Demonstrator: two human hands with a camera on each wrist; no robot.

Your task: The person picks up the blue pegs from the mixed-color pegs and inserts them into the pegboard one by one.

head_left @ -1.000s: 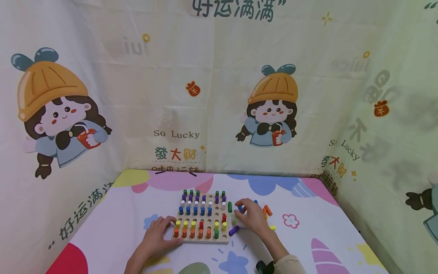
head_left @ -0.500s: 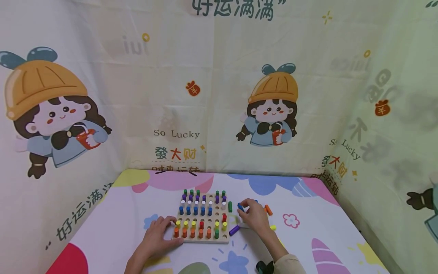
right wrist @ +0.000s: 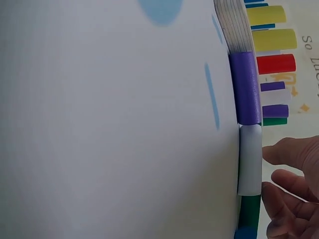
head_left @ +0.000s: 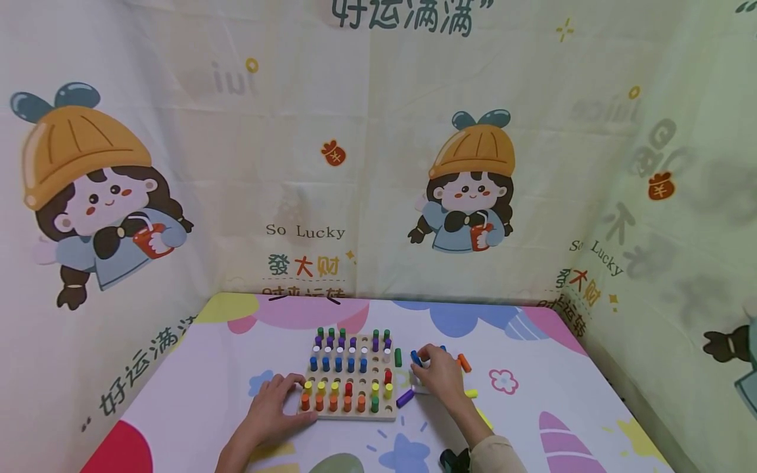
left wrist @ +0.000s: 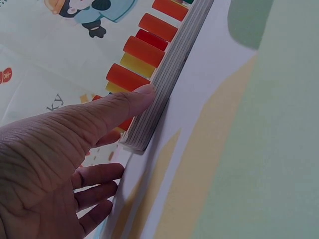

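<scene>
A wooden pegboard [head_left: 349, 416] stands on the table, with rows of coloured pegs upright in its holes and some holes bare. My left hand [head_left: 269, 408] grips its near left corner. In the left wrist view the thumb [left wrist: 142, 97] presses the board's edge, while the lower fingers curl loosely beside it. To the right of the board, my right hand [head_left: 440, 376] pinches a blue peg [head_left: 416, 359] between thumb and fingertips, tilted and low over the table. That pinch is partly hidden in the right wrist view.
Loose pegs lie around the right hand: green [head_left: 398, 357], purple [head_left: 405, 398], white [right wrist: 250, 159], orange [head_left: 464, 362] and yellow [head_left: 471, 393]. A dark object [head_left: 454, 460] sits by the right sleeve. Printed cloth walls [head_left: 367, 197] stand behind the table.
The right hand has shifted slightly right and down, and the blue peg shows clearly at its fingertips. A white peg below that hand has come into view. The left hand has stayed put.
</scene>
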